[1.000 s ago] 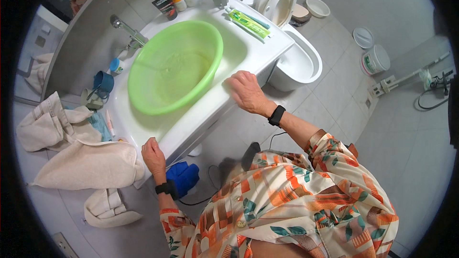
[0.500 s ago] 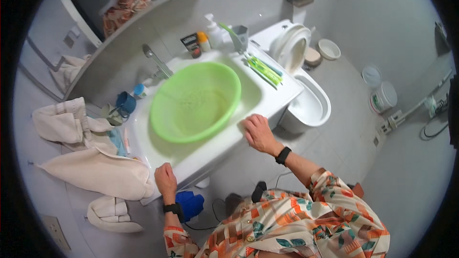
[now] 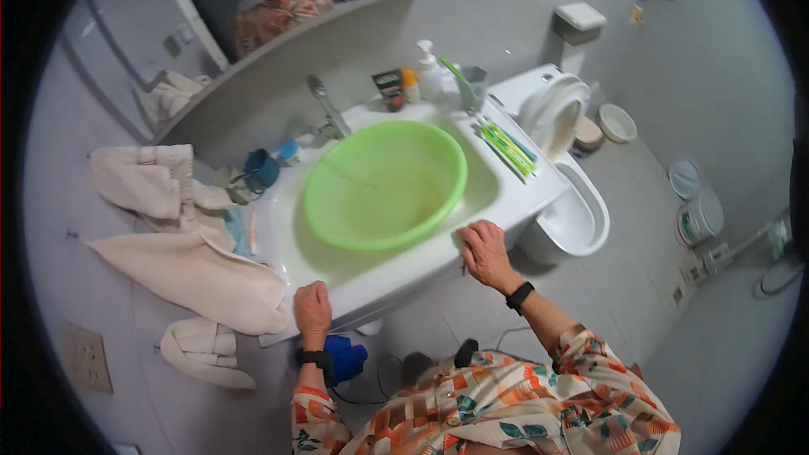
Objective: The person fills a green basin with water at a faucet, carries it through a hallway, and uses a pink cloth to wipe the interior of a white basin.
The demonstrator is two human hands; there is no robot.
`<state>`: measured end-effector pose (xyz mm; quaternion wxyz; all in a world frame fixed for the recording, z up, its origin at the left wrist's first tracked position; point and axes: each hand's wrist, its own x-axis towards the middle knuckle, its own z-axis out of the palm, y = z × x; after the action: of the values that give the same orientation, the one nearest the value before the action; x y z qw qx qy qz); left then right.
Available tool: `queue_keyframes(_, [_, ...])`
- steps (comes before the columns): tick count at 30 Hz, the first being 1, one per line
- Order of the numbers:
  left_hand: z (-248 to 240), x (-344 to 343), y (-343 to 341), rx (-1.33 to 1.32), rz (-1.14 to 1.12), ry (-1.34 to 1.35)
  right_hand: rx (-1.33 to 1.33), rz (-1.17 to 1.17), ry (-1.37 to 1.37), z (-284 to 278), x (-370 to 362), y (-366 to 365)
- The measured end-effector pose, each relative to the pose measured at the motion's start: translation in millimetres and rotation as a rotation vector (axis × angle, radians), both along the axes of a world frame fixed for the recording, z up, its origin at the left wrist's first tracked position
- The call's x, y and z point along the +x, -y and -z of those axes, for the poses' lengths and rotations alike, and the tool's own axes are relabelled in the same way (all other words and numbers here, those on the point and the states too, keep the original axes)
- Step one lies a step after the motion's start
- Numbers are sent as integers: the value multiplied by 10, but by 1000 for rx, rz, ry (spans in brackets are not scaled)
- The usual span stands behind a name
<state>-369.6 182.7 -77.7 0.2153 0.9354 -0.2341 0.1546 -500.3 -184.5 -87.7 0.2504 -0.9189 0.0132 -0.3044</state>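
A large light-green plastic basin (image 3: 337, 232) rests in the white sink counter (image 3: 527, 202), partly filled with water (image 3: 396, 194). Beneath the chrome faucet (image 3: 327, 105), a faint thin stream seems to run into it. My left hand (image 3: 313, 310) is curled at the counter's front edge, left of the basin; its fingertips are hidden. Further right on the same edge lies my right hand (image 3: 486, 251), its fingers bent over the rim. Neither hand touches the basin.
Toothbrushes (image 3: 508, 150), a grey cup (image 3: 474, 88), a pump bottle (image 3: 430, 76) and tubes stand along the counter. Blue mug (image 3: 261, 170) and cream towels (image 3: 190, 274) are at left. On the right are a toilet (image 3: 552, 114), a white bin (image 3: 573, 219) and a bucket (image 3: 699, 217).
The whole view has shifted, so the sink and basin appear further right. Both hands stay at the counter's front edge, and the basin keeps its place in the sink.
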Motion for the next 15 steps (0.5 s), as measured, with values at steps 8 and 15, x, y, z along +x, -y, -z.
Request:
queue_keyframes(8, [-15,-126,29,20,2,-39,-8,31,-7,54,-166,-13])
queue_keyframes(15, [-86,-55,104,27,35,-46,-28,23,25,41,-59,61])
